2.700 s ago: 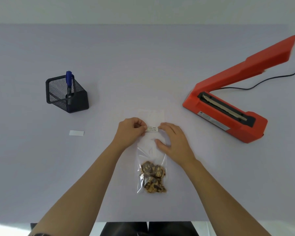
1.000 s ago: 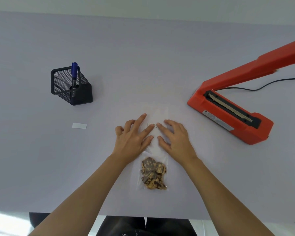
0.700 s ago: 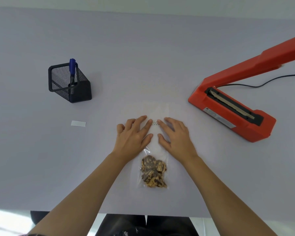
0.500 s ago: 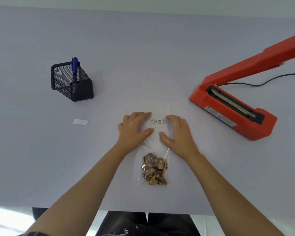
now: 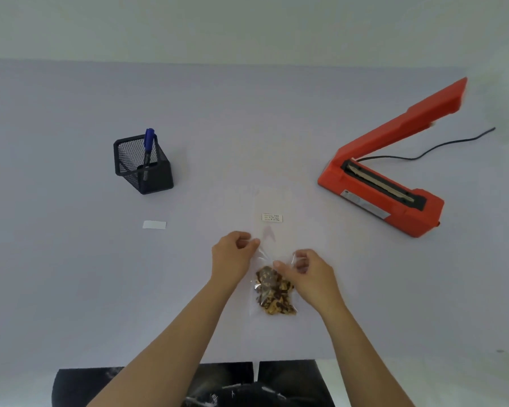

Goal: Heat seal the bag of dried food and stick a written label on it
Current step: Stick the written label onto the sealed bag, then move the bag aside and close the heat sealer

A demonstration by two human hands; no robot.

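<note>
A clear plastic bag point(image 5: 272, 239) lies flat on the lilac table, with dried food point(image 5: 274, 293) bunched at its near end. A small white written label point(image 5: 272, 217) sits on the bag's upper part, uncovered. My left hand point(image 5: 232, 258) is at the bag's left edge, fingers curled and pinching the plastic. My right hand point(image 5: 310, 273) is at the right edge just above the food, thumb and fingers curled on the plastic.
A red heat sealer point(image 5: 379, 198) stands at the right with its arm raised and a black cord point(image 5: 438, 145) trailing behind. A black mesh holder point(image 5: 143, 168) with a blue pen point(image 5: 149, 141) stands at the left. A white paper strip point(image 5: 154, 224) lies near it.
Both hands have drawn back from the label toward the food. Their flat fingers have curled onto the bag's side edges, and the label now shows fully.
</note>
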